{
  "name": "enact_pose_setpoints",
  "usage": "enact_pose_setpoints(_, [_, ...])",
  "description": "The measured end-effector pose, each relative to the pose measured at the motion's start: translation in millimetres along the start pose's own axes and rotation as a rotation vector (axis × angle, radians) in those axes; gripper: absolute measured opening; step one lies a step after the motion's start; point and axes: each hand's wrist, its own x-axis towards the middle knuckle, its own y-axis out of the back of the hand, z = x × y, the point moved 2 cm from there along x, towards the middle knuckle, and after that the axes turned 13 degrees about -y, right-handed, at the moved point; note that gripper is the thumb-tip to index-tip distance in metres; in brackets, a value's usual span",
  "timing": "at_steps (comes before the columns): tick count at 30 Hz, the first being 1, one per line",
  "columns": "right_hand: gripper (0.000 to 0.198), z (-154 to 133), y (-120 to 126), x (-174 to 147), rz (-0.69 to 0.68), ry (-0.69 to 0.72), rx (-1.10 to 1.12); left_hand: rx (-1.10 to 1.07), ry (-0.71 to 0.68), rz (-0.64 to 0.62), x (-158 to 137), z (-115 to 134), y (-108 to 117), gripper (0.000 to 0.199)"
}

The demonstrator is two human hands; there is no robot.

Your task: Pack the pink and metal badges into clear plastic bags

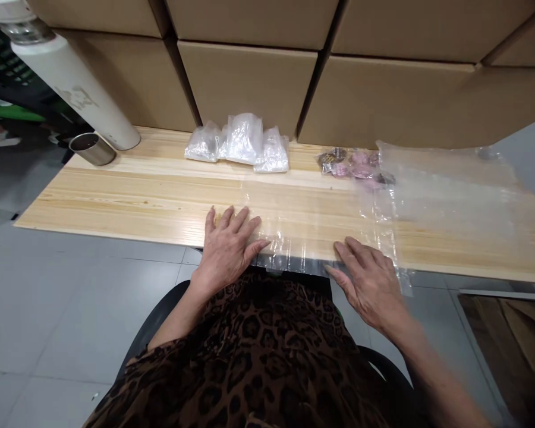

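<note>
A clear plastic bag (pixel 303 208) lies flat on the wooden table, its near end hanging a little over the front edge. My left hand (pixel 229 244) rests palm down with fingers spread at the bag's left side. Toward its right side my right hand (pixel 368 276) lies on the plastic, fingers stretched forward and thumb out. Neither hand grips anything. More clear plastic bags (pixel 450 190) are spread to the right. Behind them sits a small group of pink and dark patterned items in clear wrapping (pixel 352 163), whose kind I cannot make out.
Several filled clear bags (pixel 243 139) stand at the table's back. A steel cup (pixel 92 148) and a tall white bottle (pixel 78 89) are at the left end. Stacked cardboard boxes (pixel 249 83) wall off the rear. The wooden table's (pixel 116 205) front edge is close to me.
</note>
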Motion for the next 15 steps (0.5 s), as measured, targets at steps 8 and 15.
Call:
enact_pose_setpoints(8, [0.042, 67.5, 23.9, 96.9, 0.1, 0.008, 0.108, 0.07, 0.066, 0.016, 0.7, 8.0, -5.6, 0.058])
enact_pose_setpoints(15, [0.044, 92.5, -10.1, 208.9, -0.168, -0.094, -0.035, -0.015, -0.023, 0.321, -11.1, 20.2, -9.4, 0.048])
